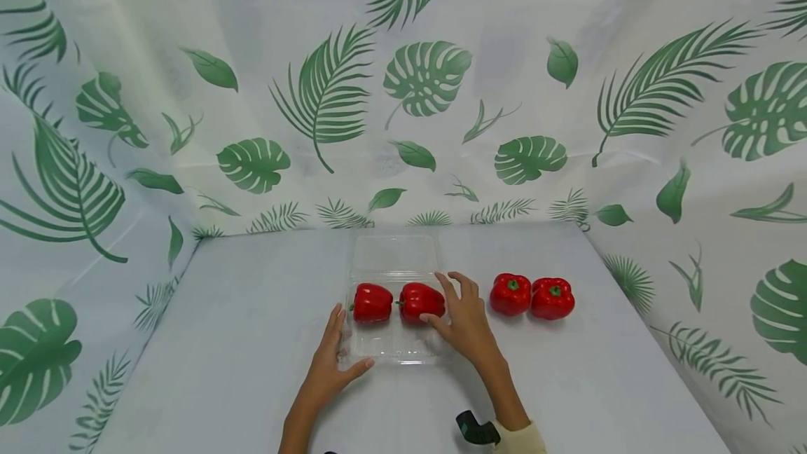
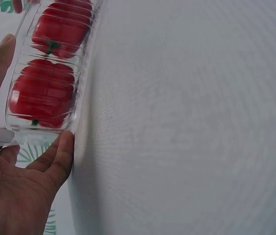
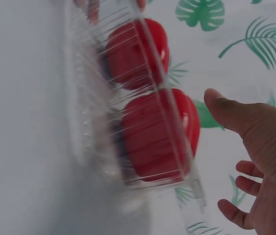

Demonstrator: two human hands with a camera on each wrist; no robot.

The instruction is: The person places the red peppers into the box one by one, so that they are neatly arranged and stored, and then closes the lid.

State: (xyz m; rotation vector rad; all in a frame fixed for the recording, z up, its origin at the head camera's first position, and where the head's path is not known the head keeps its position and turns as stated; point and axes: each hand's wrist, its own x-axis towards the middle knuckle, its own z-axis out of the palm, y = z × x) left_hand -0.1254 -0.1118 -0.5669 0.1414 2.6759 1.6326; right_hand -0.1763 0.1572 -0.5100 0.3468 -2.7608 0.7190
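A clear plastic clamshell container (image 1: 406, 352) lies with its lid (image 1: 394, 253) folded back toward the wall. In its tray are two red bell peppers on their sides, a left one (image 1: 372, 302) and a right one (image 1: 421, 301). My left hand (image 1: 324, 375) touches the container's left end with nearly straight fingers (image 2: 62, 159), thumb apart from them near the front rim. Above the tray's right end, my right hand (image 1: 468, 322) is spread, its thumb overlapping the right pepper in the head view. The right wrist view shows nothing in that palm.
Two more red bell peppers, one (image 1: 510, 294) beside the other (image 1: 553, 298), stand stem-up on the white table (image 1: 239, 328) to the right of the container. A leaf-patterned cloth (image 1: 353, 181) rises behind the table and along both sides.
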